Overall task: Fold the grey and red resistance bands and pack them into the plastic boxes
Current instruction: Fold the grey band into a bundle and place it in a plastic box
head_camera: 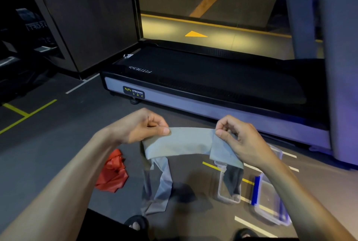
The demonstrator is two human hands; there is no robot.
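At centre frame, left hand (pixel 144 128) and right hand (pixel 235 134) each pinch the flat grey rubber resistance band (pixel 189 142), stretched between them above the floor.

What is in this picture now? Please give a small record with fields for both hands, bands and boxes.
left hand: pinches grey band
right hand: pinches the same band's other end
grey band: stretched between hands, ends hanging down
red band: crumpled on floor, untouched
plastic boxes: two on floor, right side, holding no band
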